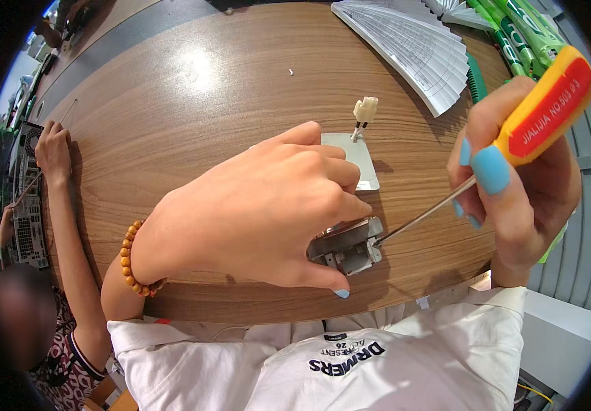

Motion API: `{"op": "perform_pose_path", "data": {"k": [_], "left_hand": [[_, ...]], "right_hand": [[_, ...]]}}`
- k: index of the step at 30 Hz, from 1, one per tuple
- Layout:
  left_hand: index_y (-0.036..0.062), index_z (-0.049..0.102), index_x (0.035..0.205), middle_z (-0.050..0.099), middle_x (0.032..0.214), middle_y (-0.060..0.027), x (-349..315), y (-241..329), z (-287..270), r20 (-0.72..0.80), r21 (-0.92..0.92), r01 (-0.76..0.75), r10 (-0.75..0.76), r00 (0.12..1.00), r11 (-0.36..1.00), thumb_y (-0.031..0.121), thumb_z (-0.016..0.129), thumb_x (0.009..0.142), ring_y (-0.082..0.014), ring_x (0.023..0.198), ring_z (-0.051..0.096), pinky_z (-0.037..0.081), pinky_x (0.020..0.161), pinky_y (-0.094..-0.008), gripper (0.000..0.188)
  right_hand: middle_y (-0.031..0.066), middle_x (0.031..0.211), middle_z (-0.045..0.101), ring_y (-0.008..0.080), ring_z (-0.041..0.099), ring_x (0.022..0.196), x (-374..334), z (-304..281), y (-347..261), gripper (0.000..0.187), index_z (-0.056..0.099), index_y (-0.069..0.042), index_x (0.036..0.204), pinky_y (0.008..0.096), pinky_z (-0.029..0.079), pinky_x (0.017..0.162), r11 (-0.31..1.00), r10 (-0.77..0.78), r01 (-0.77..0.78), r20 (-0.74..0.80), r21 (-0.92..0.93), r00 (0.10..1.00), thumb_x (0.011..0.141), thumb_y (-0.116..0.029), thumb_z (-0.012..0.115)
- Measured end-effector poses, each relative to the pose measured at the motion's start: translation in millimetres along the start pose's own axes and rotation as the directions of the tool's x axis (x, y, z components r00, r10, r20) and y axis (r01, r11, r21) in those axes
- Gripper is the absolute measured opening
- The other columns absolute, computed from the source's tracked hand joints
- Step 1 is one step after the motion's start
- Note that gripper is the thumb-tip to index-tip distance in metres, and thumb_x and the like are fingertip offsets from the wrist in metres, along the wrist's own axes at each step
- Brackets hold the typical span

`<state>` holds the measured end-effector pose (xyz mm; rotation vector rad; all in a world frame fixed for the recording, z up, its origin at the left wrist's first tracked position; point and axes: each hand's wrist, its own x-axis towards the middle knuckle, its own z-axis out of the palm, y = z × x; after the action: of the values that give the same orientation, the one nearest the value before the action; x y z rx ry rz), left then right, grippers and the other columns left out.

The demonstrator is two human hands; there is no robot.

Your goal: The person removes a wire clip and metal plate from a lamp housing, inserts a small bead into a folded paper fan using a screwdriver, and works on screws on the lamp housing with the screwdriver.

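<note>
My left hand (261, 212), with a beaded bracelet on its wrist, grips a small grey metal part (354, 255) against the wooden table. Its palm and curled fingers hide much of that part. In my right hand (514, 185) is a screwdriver (547, 104) with a yellow and red handle and a thin steel shaft. The shaft slants down to the left, and its tip meets the right side of the metal part. Just beyond my left fingers lies a pale flat plate (364, 168), partly covered by them. A cream plug connector (365, 109) on short dark wires stands up at its far edge.
A pleated paper fan (412, 51) lies at the far right beside a green comb (476, 79) and green packets (524, 34). A tiny white scrap (291, 72) is on the table. At the left, another person's hand (54, 152) holds a thin rod near electronic equipment (28, 226).
</note>
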<state>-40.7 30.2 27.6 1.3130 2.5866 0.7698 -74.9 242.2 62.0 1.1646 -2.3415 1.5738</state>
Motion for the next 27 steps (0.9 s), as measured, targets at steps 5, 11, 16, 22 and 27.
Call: {"op": "perform_pose_path", "data": {"k": [5,11,16,22,27], "left_hand": [[0.0047,0.064,0.096,0.061,0.095,-0.0089,-2.3,2.4,-2.4,0.051,-0.023,0.067,-0.066,0.997,0.997,0.041,0.077,0.063,-0.0260,0.091,0.056,0.039,0.078,-0.0372,0.051],[0.0038,0.062,0.101,0.062,0.099,-0.0112,-2.7,-0.4,-3.2,0.049,-0.163,0.119,-0.113,0.992,0.979,0.034,0.084,0.058,-0.0288,0.089,0.060,0.048,0.077,-0.0339,0.057],[0.0019,0.061,0.098,0.062,0.093,-0.0114,-1.9,1.1,-7.6,0.034,-0.134,0.038,-0.034,0.999,0.990,0.037,0.083,0.058,-0.0289,0.086,0.060,0.048,0.072,-0.0340,0.058],[0.0024,0.060,0.097,0.061,0.092,-0.0118,0.0,-3.1,-7.4,0.007,-0.155,0.018,-0.017,1.000,0.988,0.038,0.081,0.062,-0.0299,0.087,0.057,0.045,0.075,-0.0372,0.054],[0.0027,0.066,0.097,0.061,0.081,-0.0092,0.0,-4.9,-6.8,0.034,-0.127,0.114,-0.110,0.993,0.985,0.033,0.076,0.062,-0.0258,0.086,0.056,0.042,0.080,-0.0346,0.048]], "right_hand": [[0.0083,0.071,0.051,0.0131,0.051,0.060,18.3,-8.1,8.3,0.015,0.051,0.002,0.082,0.0230,0.039,0.049,0.974,-0.226,0.226,0.184,0.021,0.957,0.074,-0.008,0.059],[0.0184,0.085,0.063,0.0198,0.056,0.066,31.8,4.7,0.7,0.017,0.057,0.003,0.081,0.0281,0.044,0.056,0.933,-0.192,0.057,0.359,0.355,0.913,0.065,0.005,0.062],[0.0127,0.077,0.060,0.0140,0.054,0.056,37.5,4.5,21.9,0.023,0.061,0.005,0.071,0.0214,0.039,0.047,0.858,-0.353,0.203,0.254,0.472,0.901,0.052,0.009,0.073],[0.0044,0.065,0.051,0.0119,0.050,0.052,22.5,26.1,15.3,0.036,0.059,0.001,0.068,0.0203,0.040,0.043,0.890,-0.084,0.062,0.028,0.452,0.996,0.040,0.007,0.082],[0.0015,0.063,0.047,0.0108,0.049,0.052,25.2,3.5,35.3,0.040,0.058,-0.002,0.061,0.0195,0.037,0.040,0.926,-0.261,0.203,0.152,0.319,0.953,0.035,-0.001,0.089]]}}
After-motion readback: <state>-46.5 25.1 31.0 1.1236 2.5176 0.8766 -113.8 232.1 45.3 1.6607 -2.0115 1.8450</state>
